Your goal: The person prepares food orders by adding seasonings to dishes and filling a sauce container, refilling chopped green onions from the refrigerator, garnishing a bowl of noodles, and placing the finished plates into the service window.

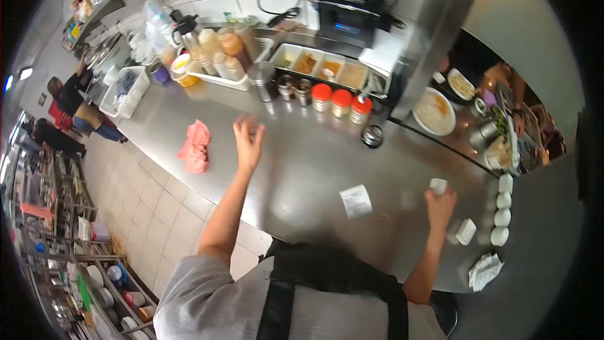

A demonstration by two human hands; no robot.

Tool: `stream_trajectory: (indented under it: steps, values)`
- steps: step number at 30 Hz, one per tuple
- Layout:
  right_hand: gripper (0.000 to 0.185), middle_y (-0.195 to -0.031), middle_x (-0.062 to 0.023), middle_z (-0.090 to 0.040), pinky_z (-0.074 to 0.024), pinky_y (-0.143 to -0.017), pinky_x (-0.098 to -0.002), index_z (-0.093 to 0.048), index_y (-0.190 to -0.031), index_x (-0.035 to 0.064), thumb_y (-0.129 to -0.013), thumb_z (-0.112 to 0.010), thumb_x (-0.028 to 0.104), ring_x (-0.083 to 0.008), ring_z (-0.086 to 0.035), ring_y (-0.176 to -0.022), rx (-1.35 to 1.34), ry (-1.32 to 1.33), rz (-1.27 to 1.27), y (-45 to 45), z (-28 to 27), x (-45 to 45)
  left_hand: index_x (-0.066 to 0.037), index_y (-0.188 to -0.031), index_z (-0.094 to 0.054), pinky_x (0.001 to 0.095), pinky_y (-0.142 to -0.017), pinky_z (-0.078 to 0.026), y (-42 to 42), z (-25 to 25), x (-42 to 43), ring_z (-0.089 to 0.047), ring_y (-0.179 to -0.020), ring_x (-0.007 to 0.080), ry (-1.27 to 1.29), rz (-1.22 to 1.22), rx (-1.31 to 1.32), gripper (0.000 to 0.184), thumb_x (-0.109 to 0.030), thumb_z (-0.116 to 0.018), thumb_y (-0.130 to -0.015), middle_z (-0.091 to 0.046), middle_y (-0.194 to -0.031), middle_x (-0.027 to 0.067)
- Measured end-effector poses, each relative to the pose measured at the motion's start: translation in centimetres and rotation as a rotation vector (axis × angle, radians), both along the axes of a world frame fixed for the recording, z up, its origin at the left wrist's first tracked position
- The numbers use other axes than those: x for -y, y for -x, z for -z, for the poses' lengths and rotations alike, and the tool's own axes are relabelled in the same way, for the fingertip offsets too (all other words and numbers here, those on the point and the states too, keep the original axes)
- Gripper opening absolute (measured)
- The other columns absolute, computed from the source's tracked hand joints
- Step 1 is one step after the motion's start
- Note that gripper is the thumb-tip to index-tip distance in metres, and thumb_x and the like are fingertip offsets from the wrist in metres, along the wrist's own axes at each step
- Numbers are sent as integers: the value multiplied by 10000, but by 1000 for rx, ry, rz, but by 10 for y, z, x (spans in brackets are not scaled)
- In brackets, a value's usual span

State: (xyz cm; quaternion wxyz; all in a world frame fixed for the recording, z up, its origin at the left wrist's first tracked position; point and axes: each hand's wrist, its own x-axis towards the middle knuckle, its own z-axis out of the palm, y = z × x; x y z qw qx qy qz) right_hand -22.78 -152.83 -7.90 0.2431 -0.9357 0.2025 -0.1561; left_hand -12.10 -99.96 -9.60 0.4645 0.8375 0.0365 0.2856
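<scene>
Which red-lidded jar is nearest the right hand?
The right jar, at the right-hand end of the red-lidded row. The middle jar and left jar both stand farther from the right hand.

We are holding a small white container (438, 185) in our right hand (441, 204) by the right part of the steel table (289, 179), while our left hand (249, 146) is hovering, fingers parted, near a crumpled pink cloth (196, 147). A printed paper slip (357, 201) is lying between our two hands, and a second white container (466, 231) is resting near a row of four rounded white containers (503, 217). Toward the back, three red-lidded jars (341, 101) are standing in front of a black printer (351, 16).
</scene>
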Motion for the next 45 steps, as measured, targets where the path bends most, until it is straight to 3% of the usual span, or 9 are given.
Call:
stream_trajectory:
  steps: [4,10,15,18,26,33,36,41,45]
  values:
    - [566,-1064,-230,-542,-456,-885,-456,-542,-1234,-9,-738,-688,219,-403,-551,-1003,-134,-51,-404,-40,11,-147,-53,-1223,-557,323,-772,-537,-96,-44,-113,-603,-923,209,43,-195,122,416,-230,-702,-876,-451,-1233,149]
    - [684,-1130,-172,-521,-459,-899,-435,-504,-1301,-15,-704,-704,253,-354,-512,-1069,-154,18,-550,-59,36,-313,-10,-1265,-541,359,-831,-507,-228,-82,-194,-615,-1016,271,-200,-79,146,580,-325,-747,-824,-541,-1267,164]
    - [767,-1150,-130,-507,-438,-898,-427,-482,-1337,43,-659,-757,274,-315,-493,-1087,-86,148,-539,-45,63,-357,-34,-1341,-485,499,-1085,-303,-335,-92,-196,-386,-1311,363,-699,-128,-107,884,-600,-726,-707,-477,-1368,203]
    - [814,-1168,-128,-502,-428,-892,-458,-439,-1368,55,-655,-772,262,-321,-489,-1086,-85,121,-431,-30,58,-364,-83,-1267,-591,592,-1105,-207,-339,-134,-163,-322,-1363,349,-937,-108,-455,826,-631,-738,-667,-436,-1421,180]
    - [767,-1180,-127,-495,-402,-900,-473,-459,-1322,55,-657,-782,259,-327,-470,-1124,-156,-13,-264,-5,60,-369,-137,-1333,-540,656,-1115,-114,-381,-124,-151,-342,-1383,294,-929,-97,-696,894,-633,-757,-622,-447,-1442,114]
    - [709,-1147,-126,-496,-397,-912,-476,-496,-1269,55,-654,-786,254,-326,-477,-1119,-96,-10,-364,-6,68,-349,-32,-1177,-540,647,-1115,-136,-333,-137,-138,-572,-1169,316,-720,-174,-402,774,-543,-742,-633,-633,-1205,121]
    - [687,-1120,-127,-501,-397,-917,-477,-505,-1253,66,-654,-792,243,-323,-477,-1122,-71,-49,-450,-5,66,-335,-9,-1107,-514,640,-1104,-172,-326,-137,-145,-604,-1089,342,-603,-187,69,726,-527,-736,-649,-637,-1135,158]
    - [695,-1133,-142,-494,-417,-906,-453,-503,-1246,64,-640,-804,225,-337,-498,-1095,-45,-146,-579,2,69,-306,41,-1116,-470,441,-915,-429,-243,-216,-95,-552,-1004,395,-276,-136,391,684,-374,-784,-673,-549,-1070,226]
    - [713,-1152,-168,-491,-427,-924,-449,-484,-1270,34,-663,-800,235,-367,-506,-1090,125,-410,-666,15,75,-275,60,-1174,-457,389,-911,-444,-185,-231,-64,-555,-1010,316,-394,-139,666,710,-338,-806,-700,-528,-1104,204]
